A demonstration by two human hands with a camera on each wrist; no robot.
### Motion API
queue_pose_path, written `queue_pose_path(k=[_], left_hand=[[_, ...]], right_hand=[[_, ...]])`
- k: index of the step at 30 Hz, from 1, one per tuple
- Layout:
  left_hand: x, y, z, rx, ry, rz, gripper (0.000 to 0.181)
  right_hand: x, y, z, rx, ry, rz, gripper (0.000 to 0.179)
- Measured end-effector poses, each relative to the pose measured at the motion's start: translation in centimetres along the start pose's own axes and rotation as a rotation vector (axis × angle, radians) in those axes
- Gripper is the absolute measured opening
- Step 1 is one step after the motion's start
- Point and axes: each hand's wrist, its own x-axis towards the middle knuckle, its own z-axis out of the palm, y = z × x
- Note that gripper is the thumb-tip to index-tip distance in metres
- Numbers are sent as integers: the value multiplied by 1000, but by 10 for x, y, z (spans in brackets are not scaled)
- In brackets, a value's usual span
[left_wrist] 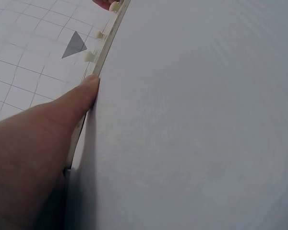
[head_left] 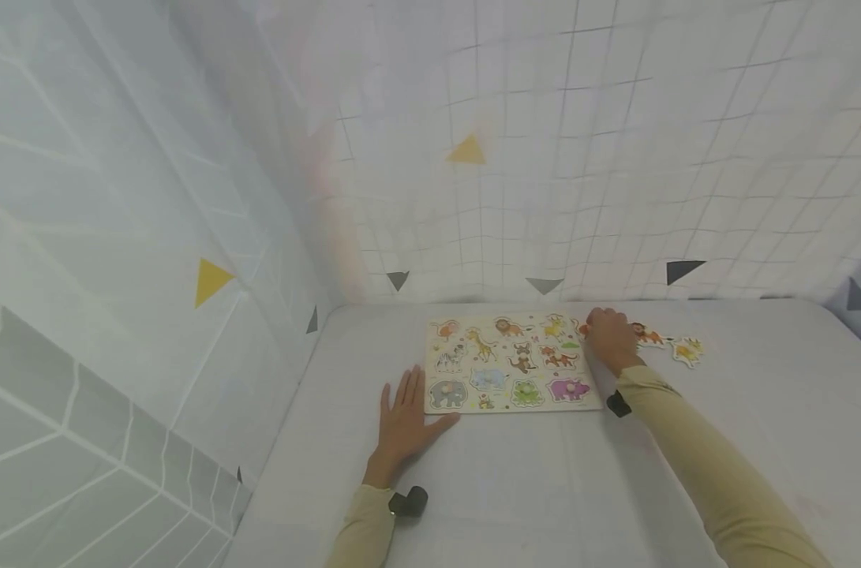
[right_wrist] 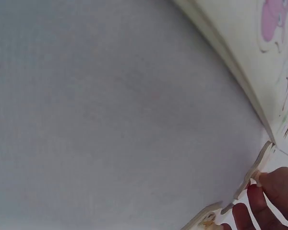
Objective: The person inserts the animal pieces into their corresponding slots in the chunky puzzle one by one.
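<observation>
A wooden peg puzzle board (head_left: 504,406) printed with animals lies flat on the table. My left hand (head_left: 404,426) rests at its lower left corner, fingers straight along the left side and thumb at the front edge; the thumb (left_wrist: 79,98) also shows in the left wrist view. Just off the board's upper right corner, my right hand (head_left: 612,339) pinches a wooden puzzle piece (right_wrist: 255,167) between thumb and finger. The hand mostly hides its picture. To the right of that hand lie a lion piece (head_left: 649,335) and a yellow animal piece (head_left: 687,351).
On the board, elephant (head_left: 447,394), frog (head_left: 526,393) and purple hippo (head_left: 569,390) pieces show knobs. Pale cloth covers the table (head_left: 515,489). Patterned sheets (head_left: 544,197) hang behind it and at the left.
</observation>
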Motion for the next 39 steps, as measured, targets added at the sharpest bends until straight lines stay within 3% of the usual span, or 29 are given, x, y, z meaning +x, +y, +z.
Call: queue_pose_path(k=[3,16,24,29,35,39], left_hand=[[2,-3,5,41,-17,-18,112],[2,-2,5,18,-6,-16,110],[-3,3,-3,-9,4,-9,110],[-5,7,-9,-43,7,1,107],[-5,7,-9,-18,1,-4,107],[-4,6,-8,-17,11,4,107]], right_hand=[[-1,3,1,-20,2,25,23],[-1,7,4,-36,55,31,22],[-1,2,4,45,107,51,24],[4,-5,9,112,119,15,27],[10,-20,15,216,130,-74,28],[14,-37,16,223,129,-99,28]])
